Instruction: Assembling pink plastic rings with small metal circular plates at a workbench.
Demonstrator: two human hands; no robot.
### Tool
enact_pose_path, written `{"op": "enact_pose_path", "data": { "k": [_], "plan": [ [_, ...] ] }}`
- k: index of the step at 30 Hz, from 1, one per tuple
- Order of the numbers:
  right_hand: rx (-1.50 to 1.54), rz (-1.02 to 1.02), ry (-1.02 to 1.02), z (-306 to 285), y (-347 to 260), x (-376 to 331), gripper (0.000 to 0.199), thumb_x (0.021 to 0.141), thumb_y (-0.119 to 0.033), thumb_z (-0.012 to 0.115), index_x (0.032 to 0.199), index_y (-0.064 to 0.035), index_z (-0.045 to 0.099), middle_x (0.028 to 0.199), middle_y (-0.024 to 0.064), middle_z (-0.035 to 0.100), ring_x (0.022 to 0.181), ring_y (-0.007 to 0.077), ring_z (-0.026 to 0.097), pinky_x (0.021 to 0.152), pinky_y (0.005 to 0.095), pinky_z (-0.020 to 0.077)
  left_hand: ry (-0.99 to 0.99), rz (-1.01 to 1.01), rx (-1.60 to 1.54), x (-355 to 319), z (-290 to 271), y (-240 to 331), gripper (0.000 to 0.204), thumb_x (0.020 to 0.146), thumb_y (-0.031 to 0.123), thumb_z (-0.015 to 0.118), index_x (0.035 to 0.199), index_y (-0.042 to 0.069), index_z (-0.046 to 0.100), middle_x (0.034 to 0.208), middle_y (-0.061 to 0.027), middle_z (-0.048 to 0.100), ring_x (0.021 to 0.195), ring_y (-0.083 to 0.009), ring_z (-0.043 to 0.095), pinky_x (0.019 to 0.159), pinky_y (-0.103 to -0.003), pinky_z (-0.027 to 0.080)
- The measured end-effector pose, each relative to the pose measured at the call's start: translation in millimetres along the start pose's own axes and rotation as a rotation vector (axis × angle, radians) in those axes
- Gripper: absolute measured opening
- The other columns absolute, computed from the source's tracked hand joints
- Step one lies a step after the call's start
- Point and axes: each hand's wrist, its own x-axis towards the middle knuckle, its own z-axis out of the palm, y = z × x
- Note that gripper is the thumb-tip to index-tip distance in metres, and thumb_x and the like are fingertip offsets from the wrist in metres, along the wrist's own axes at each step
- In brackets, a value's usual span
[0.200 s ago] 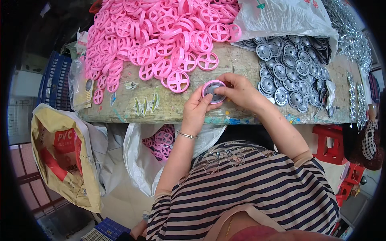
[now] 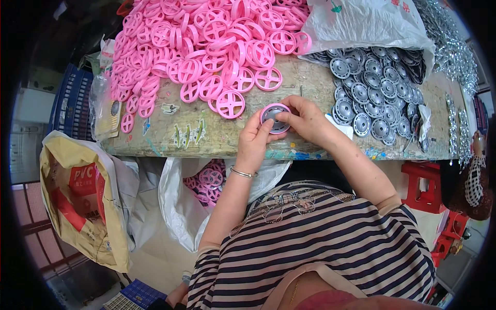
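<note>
Both my hands hold one pink plastic wheel (image 2: 265, 110) above the table's near edge, with a grey disc (image 2: 274, 112) sitting inside its rim. My left hand (image 2: 254, 137) grips the wheel from the lower left, thumb pressed on the disc. From the right, my right hand (image 2: 306, 119) closes on the rim, its thumb also on the disc's face. The fingers behind the wheel are hidden. A heap of pink spoked wheels (image 2: 214, 62) spreads over the far left and middle. Grey discs (image 2: 373, 93) lie piled at the right.
A white plastic bag (image 2: 361, 26) lies behind the discs. Sticker scraps (image 2: 188, 134) are on the worn table (image 2: 305, 77). Below its edge, a white sack (image 2: 175, 206) holds pink wheels; a tan sack (image 2: 51, 155) gapes at left. Red stools (image 2: 421, 188) and silver tinsel (image 2: 454, 57) are at right.
Almost nothing differs. The view has shifted very slightly, and both hands keep the same grip on the wheel and disc.
</note>
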Motion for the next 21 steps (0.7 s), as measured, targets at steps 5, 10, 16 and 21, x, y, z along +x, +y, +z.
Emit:
{"op": "enact_pose_path", "data": {
  "k": [5,10,16,21],
  "plan": [
    [0.252,0.032,0.0,3.2,-6.7,5.2,0.026,0.09,-0.02,0.062,0.105,0.0006,0.061,0.081,0.0028,0.061,0.07,0.0078,0.055,0.063,0.024,0.0472,0.226,0.075,0.09,-28.1,-6.1,3.1,0.03,0.1,0.014,0.042,0.125,-0.001,0.048,0.112,-0.0102,0.058,0.092,-0.0167,0.063,0.072,-0.03,0.059],
    [-0.175,-0.195,0.226,-14.5,15.2,56.7,0.048,0.085,-0.03,0.068,0.119,0.0015,0.055,0.1,0.0138,0.062,0.085,0.0221,0.061,0.075,0.0335,0.0502,0.672,0.154,0.344,-93.2,-64.4,18.1,0.034,0.1,0.02,0.043,0.125,-0.002,0.049,0.107,-0.0101,0.059,0.089,-0.0165,0.062,0.062,-0.028,0.055],
    [-0.716,-0.373,0.32,-2.5,17.9,80.5,0.08,0.07,-0.039,0.078,0.131,0.0002,0.045,0.128,0.0221,0.048,0.118,0.0376,0.045,0.099,0.0428,0.0398,0.8,0.16,1.444,-151.9,-151.4,3.3,0.033,0.099,0.019,0.046,0.118,-0.006,0.055,0.11,-0.014,0.061,0.097,-0.0217,0.061,0.084,-0.033,0.049],
    [-0.192,-0.176,0.274,-23.6,-8.4,58.5,0.043,0.088,-0.034,0.061,0.116,-0.0017,0.058,0.088,0.0182,0.065,0.079,0.026,0.063,0.072,0.0346,0.0499,0.704,0.21,0.739,-112.8,-94.0,17.9,0.031,0.095,0.008,0.05,0.124,-0.004,0.051,0.117,-0.0176,0.057,0.102,-0.0235,0.06,0.088,-0.036,0.049]
  ]
}}
